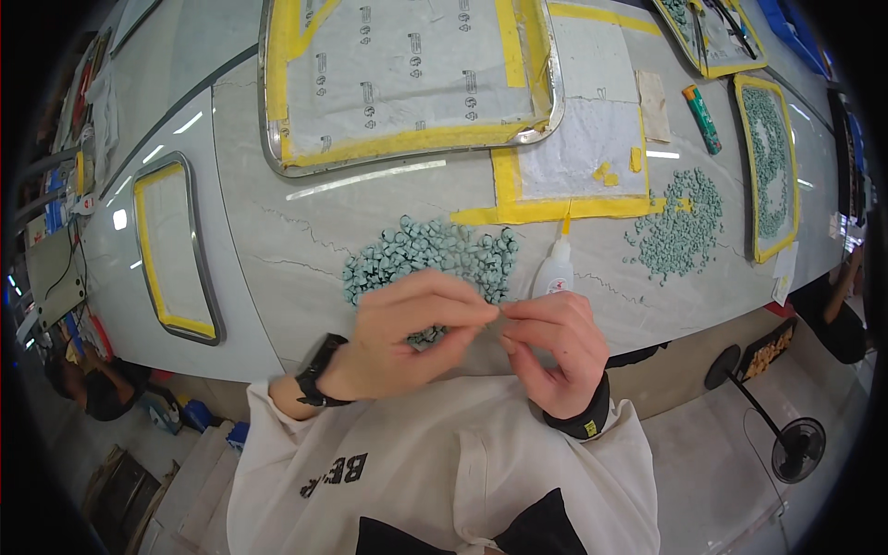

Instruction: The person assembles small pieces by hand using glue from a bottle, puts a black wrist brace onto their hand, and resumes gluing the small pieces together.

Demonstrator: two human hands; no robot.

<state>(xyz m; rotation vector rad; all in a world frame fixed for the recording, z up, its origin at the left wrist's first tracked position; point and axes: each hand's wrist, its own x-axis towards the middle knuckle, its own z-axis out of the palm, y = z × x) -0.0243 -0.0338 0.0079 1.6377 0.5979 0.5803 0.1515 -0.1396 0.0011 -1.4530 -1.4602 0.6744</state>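
Note:
My left hand (407, 335) and my right hand (561, 347) meet at their fingertips near the table's front edge. Both are closed in a pinch; whatever sits between the fingertips is too small to make out. Just beyond the left hand, and partly hidden by it, lies a pile of small pale green bud-like pieces (416, 248). A white squeeze bottle (555, 270) with a yellow nozzle lies beyond the right hand. Farther right, a second heap of smaller pale green pieces (680, 227) is spread on the table.
A large yellow-taped tray (416, 143) lies at the back, beside a white sheet edged in yellow tape (564, 176). A green lighter-shaped tube (703, 120) and a tray of green pieces (793, 222) are at right. Another taped tray (199, 268) lies left. A fan (797, 449) stands on the floor.

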